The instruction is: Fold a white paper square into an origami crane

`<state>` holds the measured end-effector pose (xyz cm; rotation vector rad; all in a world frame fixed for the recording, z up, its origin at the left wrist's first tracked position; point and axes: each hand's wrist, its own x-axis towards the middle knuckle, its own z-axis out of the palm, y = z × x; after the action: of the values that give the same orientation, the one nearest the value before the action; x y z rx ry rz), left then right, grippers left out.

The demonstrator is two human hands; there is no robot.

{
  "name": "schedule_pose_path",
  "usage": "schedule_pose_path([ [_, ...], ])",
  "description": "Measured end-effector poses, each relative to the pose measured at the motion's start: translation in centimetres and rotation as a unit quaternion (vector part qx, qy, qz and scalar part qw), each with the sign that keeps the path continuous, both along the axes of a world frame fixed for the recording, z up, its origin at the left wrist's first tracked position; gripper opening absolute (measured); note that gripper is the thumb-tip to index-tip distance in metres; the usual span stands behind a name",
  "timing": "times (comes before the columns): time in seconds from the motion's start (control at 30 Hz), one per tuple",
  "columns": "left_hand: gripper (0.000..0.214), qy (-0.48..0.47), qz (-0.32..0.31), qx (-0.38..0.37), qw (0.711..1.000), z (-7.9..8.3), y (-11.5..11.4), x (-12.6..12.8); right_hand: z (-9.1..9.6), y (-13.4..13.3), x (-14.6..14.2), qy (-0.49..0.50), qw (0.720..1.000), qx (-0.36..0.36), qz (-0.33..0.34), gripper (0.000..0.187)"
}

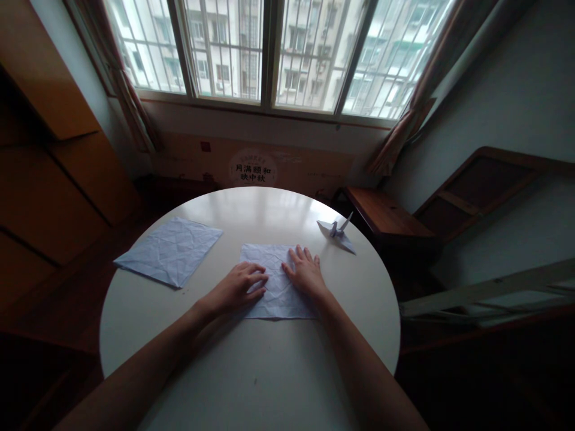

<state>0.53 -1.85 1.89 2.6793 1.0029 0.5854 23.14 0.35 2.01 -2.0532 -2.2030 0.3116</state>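
Note:
A creased square sheet of paper (275,304) lies flat on the white round table in front of me. My left hand (242,285) rests over its left edge, fingers slightly curled and apart, gripping nothing. On its right side my right hand (306,272) lies flat with the fingers spread, pressing on the paper. A second creased sheet (173,251) lies at the table's left rim, one corner over the edge. Near the right rim stands a folded paper crane (336,232), apart from both hands.
The round table (202,383) reaches toward a barred window (233,54). Beyond its far right side is a wooden bench (386,211). A wooden cabinet (81,179) stands at the left, and a box printed with Chinese characters (305,161) lies beneath the window.

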Motion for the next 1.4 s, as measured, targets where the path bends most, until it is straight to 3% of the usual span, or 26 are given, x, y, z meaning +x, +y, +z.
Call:
schedule_pose_path([
  [0.13,0.031,-0.012,-0.03,-0.006,0.999,0.6,-0.5,0.4,-0.1,0.0,0.0,0.002,1.0,0.005,0.0,0.062],
  [0.33,0.058,-0.041,-0.116,-0.043,0.991,1.3,-1.0,0.7,-0.1,0.0,0.0,0.004,1.0,0.009,0.002,0.063],
  [0.67,0.055,-0.044,-0.113,-0.055,0.991,1.3,-1.0,0.7,-0.4,0.1,-0.1,0.007,1.0,0.018,0.002,0.062],
  [0.77,0.045,-0.031,-0.071,-0.036,0.996,1.2,-0.6,0.5,-0.2,0.2,0.3,0.018,0.999,0.027,0.008,0.058],
  [0.87,0.037,-0.018,0.027,0.006,0.999,0.7,0.2,-0.3,0.3,0.5,1.4,0.033,0.999,0.039,0.009,0.048],
  [0.97,0.034,-0.005,0.115,0.025,0.993,0.4,0.9,-1.3,1.1,0.6,2.8,0.042,0.996,0.071,-0.022,0.044],
  [1.13,0.027,0.018,0.248,0.036,0.968,1.2,1.0,-2.0,2.1,0.5,4.2,0.013,0.993,0.034,-0.108,0.037],
  [1.23,0.029,0.018,0.252,0.026,0.967,1.3,0.9,-1.9,1.9,0.5,4.0,0.01,0.989,0.041,-0.139,0.037],
  [1.4,0.041,0.011,0.148,0.004,0.989,0.3,0.9,-1.7,1.0,0.7,3.5,0.011,0.993,0.052,-0.107,0.051],
])
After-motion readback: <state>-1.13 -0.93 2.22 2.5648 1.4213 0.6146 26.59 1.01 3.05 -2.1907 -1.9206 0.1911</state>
